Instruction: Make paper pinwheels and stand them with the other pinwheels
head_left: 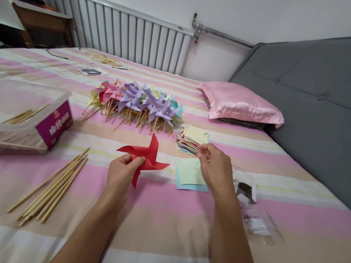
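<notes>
My left hand [122, 173] is closed on a red paper pinwheel head [145, 157], holding it upright just above the striped bedspread. My right hand [215, 167] reaches to the stack of coloured paper squares [192, 139], its fingertips pinched at the stack's near edge. What the fingers hold is too small to make out. Two loose squares, pale yellow on blue [189, 174], lie between my hands.
A heap of finished pinwheels on sticks [140, 104] lies beyond. Loose wooden sticks [53, 186] lie at the left, near a clear plastic box [15, 118] with more sticks. A small clear bag [257, 216] sits right of my wrist. A pink pillow [240, 104] and grey headboard [331, 106] stand at right.
</notes>
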`<state>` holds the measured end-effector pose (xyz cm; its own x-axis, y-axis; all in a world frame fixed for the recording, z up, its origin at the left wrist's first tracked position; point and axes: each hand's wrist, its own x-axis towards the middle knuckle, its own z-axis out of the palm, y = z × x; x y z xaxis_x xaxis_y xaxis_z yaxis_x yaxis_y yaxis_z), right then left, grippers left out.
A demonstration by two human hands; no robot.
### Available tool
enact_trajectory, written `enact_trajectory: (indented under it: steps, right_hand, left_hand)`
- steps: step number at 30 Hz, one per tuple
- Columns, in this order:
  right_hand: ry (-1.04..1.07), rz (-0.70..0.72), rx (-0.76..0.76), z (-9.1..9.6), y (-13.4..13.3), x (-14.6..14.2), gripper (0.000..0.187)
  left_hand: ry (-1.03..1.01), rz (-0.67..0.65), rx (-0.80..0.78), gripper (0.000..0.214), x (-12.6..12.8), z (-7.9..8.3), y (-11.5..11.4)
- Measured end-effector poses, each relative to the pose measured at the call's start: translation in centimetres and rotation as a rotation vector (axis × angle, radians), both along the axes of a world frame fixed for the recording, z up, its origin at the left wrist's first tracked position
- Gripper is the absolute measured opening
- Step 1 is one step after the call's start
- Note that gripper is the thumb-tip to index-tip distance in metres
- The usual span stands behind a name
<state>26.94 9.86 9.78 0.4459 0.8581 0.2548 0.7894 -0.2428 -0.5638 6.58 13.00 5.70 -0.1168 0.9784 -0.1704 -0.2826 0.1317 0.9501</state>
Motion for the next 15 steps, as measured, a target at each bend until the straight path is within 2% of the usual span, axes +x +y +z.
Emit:
enact_trajectory:
  steps: [3, 15]
  right_hand:
    - [-0.015, 0.001, -0.023, 0.1, 0.1, 0.0, 0.024]
    - [-0.015, 0.207, -0.003, 0.6, -0.3, -2.8, 0.024]
  left_hand:
    - [0.028, 0.007, 0.013, 0.013, 0.0, -0.2, 0.1]
    - [0.066, 0.059, 0.086, 0.014, 0.6, -0.5, 0.5]
